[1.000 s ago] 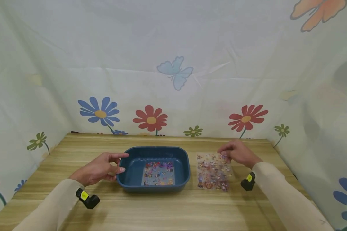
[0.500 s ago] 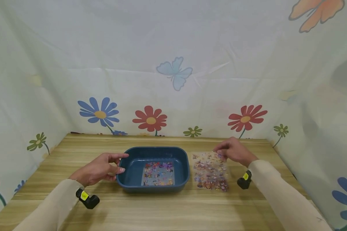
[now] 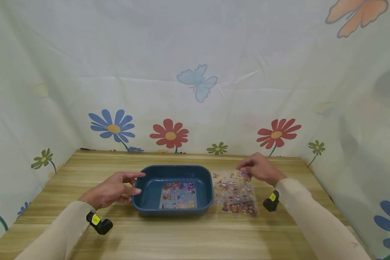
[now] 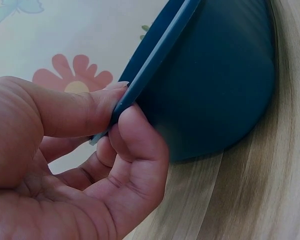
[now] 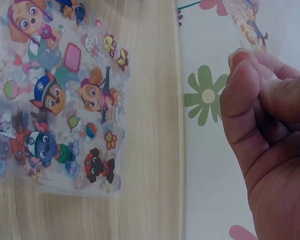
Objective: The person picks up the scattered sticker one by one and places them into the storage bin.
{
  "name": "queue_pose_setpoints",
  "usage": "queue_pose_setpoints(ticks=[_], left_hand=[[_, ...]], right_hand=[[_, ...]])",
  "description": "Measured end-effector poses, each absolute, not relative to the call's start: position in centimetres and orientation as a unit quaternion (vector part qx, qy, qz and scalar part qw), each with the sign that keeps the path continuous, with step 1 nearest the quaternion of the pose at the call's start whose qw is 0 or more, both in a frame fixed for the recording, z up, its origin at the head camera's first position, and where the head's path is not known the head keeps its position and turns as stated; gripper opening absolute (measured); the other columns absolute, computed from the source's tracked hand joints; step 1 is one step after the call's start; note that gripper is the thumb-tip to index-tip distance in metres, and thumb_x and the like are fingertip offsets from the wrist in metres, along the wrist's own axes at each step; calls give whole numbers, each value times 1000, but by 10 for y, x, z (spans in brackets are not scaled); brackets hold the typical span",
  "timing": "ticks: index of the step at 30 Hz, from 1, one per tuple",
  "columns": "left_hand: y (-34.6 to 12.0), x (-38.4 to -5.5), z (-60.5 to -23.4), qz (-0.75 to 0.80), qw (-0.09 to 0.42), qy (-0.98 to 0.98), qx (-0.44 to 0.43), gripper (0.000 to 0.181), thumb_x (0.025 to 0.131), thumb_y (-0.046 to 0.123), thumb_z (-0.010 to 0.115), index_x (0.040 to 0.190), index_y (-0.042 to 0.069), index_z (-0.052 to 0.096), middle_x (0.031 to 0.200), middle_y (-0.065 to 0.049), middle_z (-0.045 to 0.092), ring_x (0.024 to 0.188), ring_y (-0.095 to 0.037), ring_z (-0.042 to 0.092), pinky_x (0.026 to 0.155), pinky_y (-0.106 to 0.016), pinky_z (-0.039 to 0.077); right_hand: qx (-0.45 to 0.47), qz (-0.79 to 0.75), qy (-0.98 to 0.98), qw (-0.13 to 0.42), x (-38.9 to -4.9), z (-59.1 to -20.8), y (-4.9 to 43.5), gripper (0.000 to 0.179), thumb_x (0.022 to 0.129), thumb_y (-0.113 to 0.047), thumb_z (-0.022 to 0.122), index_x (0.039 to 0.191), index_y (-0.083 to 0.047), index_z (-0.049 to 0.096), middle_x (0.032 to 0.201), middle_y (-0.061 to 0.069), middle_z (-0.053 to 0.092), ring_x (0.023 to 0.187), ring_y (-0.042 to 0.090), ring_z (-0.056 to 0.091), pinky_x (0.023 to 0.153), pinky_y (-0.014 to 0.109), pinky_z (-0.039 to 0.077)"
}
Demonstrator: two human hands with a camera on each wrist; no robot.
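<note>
My left hand grips the left rim of a dark blue plastic basin. In the left wrist view the thumb lies over the rim and curled fingers press its underside. A clear sticker sheet with colourful figures lies inside the basin. Just right of the basin, my right hand pinches the far edge of another clear sticker sheet, which overlaps one or more sheets on the table. Cartoon puppies show on the lower sticker sheet in the right wrist view.
Everything stands on a wood-grain table. A white curtain printed with flowers and butterflies encloses the back and both sides. A small black camera is strapped to the left wrist, and another camera to the right.
My right hand has shifted left and slightly away, drawing the upper sticker sheet toward the basin's right side. The left hand and basin have stayed put.
</note>
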State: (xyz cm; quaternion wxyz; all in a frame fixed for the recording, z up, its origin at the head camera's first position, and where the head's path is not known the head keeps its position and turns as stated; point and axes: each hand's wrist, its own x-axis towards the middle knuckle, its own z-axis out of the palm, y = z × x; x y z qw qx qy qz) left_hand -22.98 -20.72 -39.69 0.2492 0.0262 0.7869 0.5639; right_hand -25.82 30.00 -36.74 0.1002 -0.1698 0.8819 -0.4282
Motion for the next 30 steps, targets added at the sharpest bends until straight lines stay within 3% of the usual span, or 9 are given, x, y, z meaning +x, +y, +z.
queue_pose_setpoints(ticks=[17,30], left_hand=[[-207,-228,-395,571,252,781,27,77,92,8,78,160,8,41,113,-14,47,77,-21,62,66,-26,57],[-207,-229,-397,565,249,786,26,77,92,9,78,160,10,42,114,-13,47,79,-22,62,67,-27,58]], right_hand=[[-177,-439,874,109,-263,-366,283,21,102,1,59,113,7,75,85,12,74,68,18,65,66,35,60],[-178,-447,869,117,-264,-365,266,22,103,1,58,116,7,75,91,15,75,69,19,67,66,31,61]])
